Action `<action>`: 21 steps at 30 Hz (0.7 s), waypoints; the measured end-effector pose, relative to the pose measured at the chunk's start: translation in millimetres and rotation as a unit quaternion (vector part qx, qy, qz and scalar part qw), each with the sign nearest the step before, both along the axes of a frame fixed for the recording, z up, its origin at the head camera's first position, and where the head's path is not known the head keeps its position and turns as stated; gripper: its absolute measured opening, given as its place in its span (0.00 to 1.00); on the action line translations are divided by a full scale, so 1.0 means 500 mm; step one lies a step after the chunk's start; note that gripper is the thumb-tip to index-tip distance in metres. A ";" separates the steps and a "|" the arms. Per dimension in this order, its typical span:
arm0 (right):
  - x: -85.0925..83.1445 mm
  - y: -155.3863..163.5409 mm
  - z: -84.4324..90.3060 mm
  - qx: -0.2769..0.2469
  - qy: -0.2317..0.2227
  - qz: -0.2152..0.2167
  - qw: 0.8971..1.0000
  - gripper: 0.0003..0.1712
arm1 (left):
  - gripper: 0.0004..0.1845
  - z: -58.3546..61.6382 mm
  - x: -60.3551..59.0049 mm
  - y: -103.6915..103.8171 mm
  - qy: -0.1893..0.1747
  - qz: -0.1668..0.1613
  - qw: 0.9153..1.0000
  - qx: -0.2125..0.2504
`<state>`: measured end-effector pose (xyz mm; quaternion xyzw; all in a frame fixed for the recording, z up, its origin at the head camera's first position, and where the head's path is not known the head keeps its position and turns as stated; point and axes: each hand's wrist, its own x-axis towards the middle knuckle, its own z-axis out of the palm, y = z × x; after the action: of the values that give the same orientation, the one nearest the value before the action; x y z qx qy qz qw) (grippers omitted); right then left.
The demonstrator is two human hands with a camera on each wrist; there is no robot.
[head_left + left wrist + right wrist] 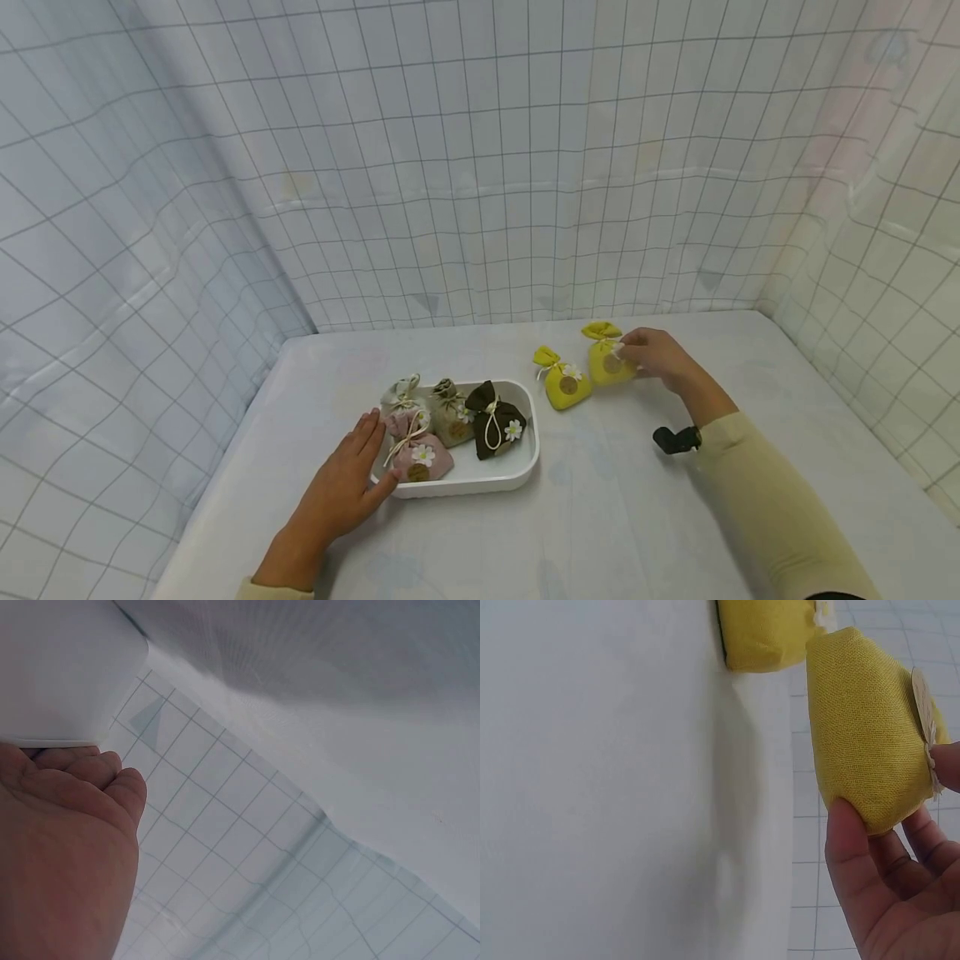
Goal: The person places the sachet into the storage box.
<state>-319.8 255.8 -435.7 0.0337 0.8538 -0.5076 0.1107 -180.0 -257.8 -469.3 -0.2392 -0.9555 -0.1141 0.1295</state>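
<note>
Left hand (341,483) rests flat against one tray (517,477) (four sachets); right fingers (637,354) pinch one of two yellow sachets (609,360).

Tray (525,477) on bench (600,533), left of centre. Four sachet bags (450,421) in tray, close together. Left hand (341,487) flat on bench, touching tray's left end. Right of tray, two more sachets on bench: near sachet (564,385) just beside far sachet (609,360). Right hand (660,357) at far sachet's right, fingers (855,847) round it. Curtain (480,167) behind bench and at both sides.
</note>
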 end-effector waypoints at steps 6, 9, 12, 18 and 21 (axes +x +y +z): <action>0.015 -0.018 0.013 -0.018 0.012 0.004 1.000 0.22 | 0.41 -0.001 0.000 0.000 -0.001 -0.003 1.000 0.003; 0.023 -0.029 0.019 -0.023 0.016 0.009 1.000 0.23 | 0.41 -0.001 0.000 -0.001 -0.001 -0.002 1.000 0.003; 0.032 -0.040 0.023 -0.031 0.020 0.014 0.999 0.24 | 0.41 -0.001 -0.001 -0.001 -0.001 -0.001 1.000 0.002; 0.046 -0.062 0.027 -0.039 0.031 0.031 0.998 0.23 | 0.41 0.000 -0.001 0.000 -0.001 -0.001 1.000 0.002; 0.052 -0.075 0.030 -0.043 0.032 0.035 0.998 0.23 | 0.41 0.000 -0.001 0.001 -0.001 -0.001 1.000 0.002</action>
<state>-293.6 218.5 -420.9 -0.0173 0.8347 -0.5407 0.1028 -180.6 -257.5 -469.1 -0.2394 -0.9553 -0.1166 0.1286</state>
